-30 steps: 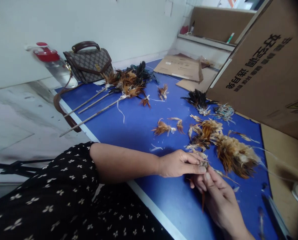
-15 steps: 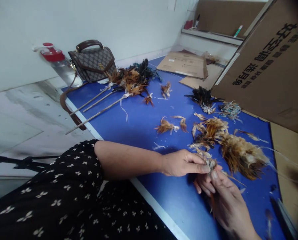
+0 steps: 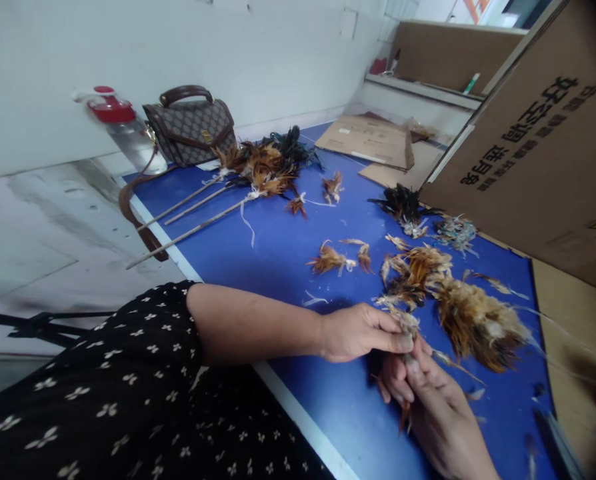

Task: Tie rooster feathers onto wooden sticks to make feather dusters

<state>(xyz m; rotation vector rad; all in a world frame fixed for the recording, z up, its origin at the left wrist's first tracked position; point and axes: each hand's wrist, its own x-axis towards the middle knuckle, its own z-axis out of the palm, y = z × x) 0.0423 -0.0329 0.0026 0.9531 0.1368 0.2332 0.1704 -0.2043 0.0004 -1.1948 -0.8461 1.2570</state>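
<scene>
One small feather bunch (image 3: 408, 325) was located above the bench (image 3: 278, 233), near its front edge. The left hand (image 3: 355, 333) pinched it between thumb and fingers; the right hand (image 3: 435, 397) gripped its lower end, fingers closed.

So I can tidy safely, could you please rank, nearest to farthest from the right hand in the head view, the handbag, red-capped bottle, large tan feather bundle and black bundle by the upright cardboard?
1. Large tan feather bundle, just beyond the right hand.
2. Black bundle, by the upright cardboard.
3. Handbag, far left.
4. Red-capped bottle, left of the handbag.
</scene>
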